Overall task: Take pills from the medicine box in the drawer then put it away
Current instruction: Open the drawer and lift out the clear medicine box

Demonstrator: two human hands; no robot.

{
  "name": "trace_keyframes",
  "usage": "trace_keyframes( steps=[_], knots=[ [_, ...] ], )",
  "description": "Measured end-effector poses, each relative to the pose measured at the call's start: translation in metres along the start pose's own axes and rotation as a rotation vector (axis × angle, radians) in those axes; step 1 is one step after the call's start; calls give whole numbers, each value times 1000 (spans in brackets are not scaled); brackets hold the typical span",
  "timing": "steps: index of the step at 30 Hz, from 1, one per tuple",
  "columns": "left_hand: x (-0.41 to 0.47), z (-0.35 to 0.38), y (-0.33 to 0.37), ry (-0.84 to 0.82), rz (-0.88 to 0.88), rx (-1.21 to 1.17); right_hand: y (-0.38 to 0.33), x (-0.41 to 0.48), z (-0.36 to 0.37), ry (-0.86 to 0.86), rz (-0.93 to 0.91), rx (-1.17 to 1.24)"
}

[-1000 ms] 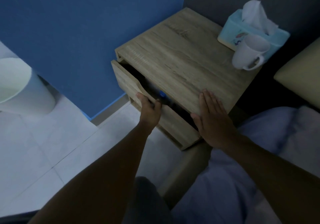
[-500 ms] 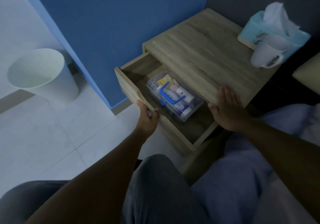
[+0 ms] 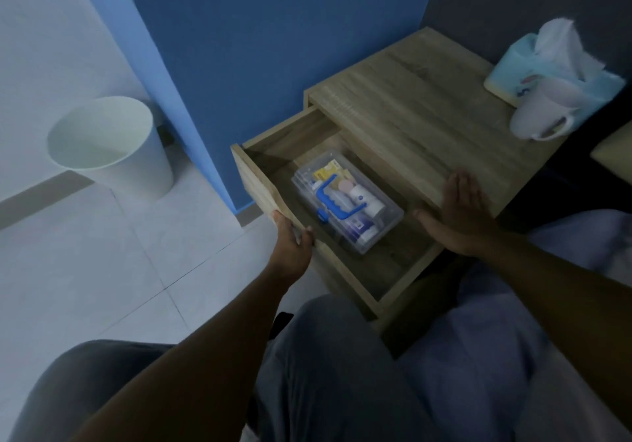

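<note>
The wooden nightstand's drawer (image 3: 260,181) stands pulled far out. Inside it lies a clear plastic medicine box (image 3: 345,202) with a blue handle on its lid; bottles and packets show through. My left hand (image 3: 290,236) grips the top edge of the drawer front, fingers curled over it. My right hand (image 3: 461,209) rests flat, fingers spread, on the front edge of the nightstand top (image 3: 427,116), to the right of the box. The box lid looks closed.
A white mug (image 3: 540,116) and a light blue tissue box (image 3: 547,68) sit at the far right of the nightstand top. A white waste bin (image 3: 109,147) stands on the tiled floor at the left, beside a blue wall. My knees are below the drawer.
My left hand has pulled the drawer from nearly closed to wide open, exposing the medicine box. My right hand has stayed flat on the nightstand's front edge.
</note>
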State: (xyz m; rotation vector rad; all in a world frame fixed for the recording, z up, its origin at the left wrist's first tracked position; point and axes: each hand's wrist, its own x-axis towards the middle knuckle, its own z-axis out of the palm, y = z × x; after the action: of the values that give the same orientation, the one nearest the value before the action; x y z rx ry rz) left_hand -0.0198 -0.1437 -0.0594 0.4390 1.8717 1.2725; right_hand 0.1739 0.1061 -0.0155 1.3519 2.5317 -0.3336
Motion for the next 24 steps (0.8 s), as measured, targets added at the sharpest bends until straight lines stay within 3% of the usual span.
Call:
trace_keyframes(
  steps=[3, 6, 9, 13, 17, 24],
  knots=[
    [1, 6, 1, 58, 6, 0, -21, -18, 6, 153, -50, 82],
    [2, 8, 7, 229, 140, 124, -44, -38, 18, 258, -351, 11],
    [7, 5, 17, 275, 316, 327, -66, -40, 26, 180, -467, 13],
    [15, 8, 32, 157, 398, 443, -77, -35, 37, 91, -442, 111],
    [22, 17, 45, 55, 227, 228, -72, -29, 45, 39, -396, 197],
    [48, 34, 59, 85, -156, -30, -72, -26, 53, 66, -377, 128]
  ],
)
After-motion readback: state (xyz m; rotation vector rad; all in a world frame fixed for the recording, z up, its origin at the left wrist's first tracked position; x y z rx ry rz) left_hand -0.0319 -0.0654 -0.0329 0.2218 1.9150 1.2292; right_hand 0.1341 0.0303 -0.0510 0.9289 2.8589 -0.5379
